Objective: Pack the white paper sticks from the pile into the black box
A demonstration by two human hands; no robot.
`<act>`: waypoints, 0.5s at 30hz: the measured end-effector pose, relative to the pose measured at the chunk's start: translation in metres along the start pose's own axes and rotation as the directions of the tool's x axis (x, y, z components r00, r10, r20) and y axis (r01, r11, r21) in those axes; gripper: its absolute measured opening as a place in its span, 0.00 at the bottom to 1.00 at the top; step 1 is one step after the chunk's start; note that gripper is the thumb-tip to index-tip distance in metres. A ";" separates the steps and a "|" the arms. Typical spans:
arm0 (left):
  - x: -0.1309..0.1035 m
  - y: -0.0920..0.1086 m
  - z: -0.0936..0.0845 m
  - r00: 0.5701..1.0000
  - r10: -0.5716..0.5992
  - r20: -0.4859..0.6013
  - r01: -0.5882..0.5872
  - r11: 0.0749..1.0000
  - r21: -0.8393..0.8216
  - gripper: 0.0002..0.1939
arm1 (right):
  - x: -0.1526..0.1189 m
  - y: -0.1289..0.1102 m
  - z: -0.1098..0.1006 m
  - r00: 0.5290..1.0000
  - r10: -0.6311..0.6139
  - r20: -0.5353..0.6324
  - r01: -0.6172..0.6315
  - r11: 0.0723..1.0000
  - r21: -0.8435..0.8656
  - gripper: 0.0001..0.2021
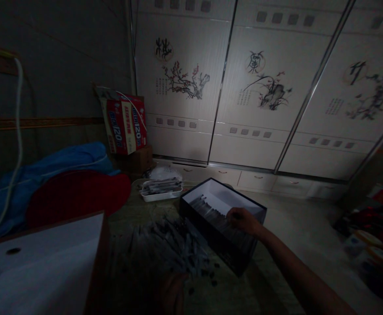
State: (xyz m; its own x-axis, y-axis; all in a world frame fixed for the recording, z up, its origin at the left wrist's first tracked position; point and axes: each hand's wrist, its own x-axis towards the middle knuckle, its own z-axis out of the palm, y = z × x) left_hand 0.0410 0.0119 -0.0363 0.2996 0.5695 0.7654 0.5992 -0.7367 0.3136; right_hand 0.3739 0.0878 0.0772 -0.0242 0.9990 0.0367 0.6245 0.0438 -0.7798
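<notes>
My right hand (pixel 243 220) is over the right part of a dark box (pixel 222 243) with a white inside. Its fingers are curled together, and what they hold, if anything, cannot be made out. Thin pale pen-like sticks (pixel 211 214) lie side by side in a row within that box. At the bottom of the view my left hand (pixel 172 289) is in deep shadow, close to a loose pile of similar sticks (pixel 171 245); its fingers are too dark to read. Several small dark pieces (pixel 213 276) are scattered between the pile and the box.
A white tray (pixel 163 196) of sticks stands behind the pile. An open box (pixel 56 262) with a white inside is at the left, near a red cushion-like thing (pixel 79 194) and blue cloth (pixel 66 162). Red cartons (pixel 127 124) stand before sliding cabinet doors (pixel 181 140).
</notes>
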 end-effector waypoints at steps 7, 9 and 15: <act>-0.004 -0.008 -0.002 0.996 0.074 0.054 -0.079 0.992 0.103 0.13 | -0.008 -0.020 -0.011 0.977 -0.061 -0.203 0.043 0.995 -0.089 0.08; -0.001 -0.005 -0.004 0.998 0.049 0.041 -0.052 0.995 0.090 0.13 | -0.018 -0.038 -0.020 0.940 -0.065 -0.336 0.052 0.997 -0.048 0.08; 0.016 0.031 -0.021 0.951 -0.283 -0.125 0.285 0.958 -0.002 0.17 | -0.091 -0.114 -0.006 0.878 -0.077 -0.472 0.142 0.984 0.105 0.16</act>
State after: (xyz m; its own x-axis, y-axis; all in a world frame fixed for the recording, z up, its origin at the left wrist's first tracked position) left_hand 0.0493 -0.0095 -0.0022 0.0225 0.7046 0.7093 0.6583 -0.5444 0.5198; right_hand 0.3098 -0.0076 0.1662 0.2993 0.8720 0.3873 0.5296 0.1858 -0.8276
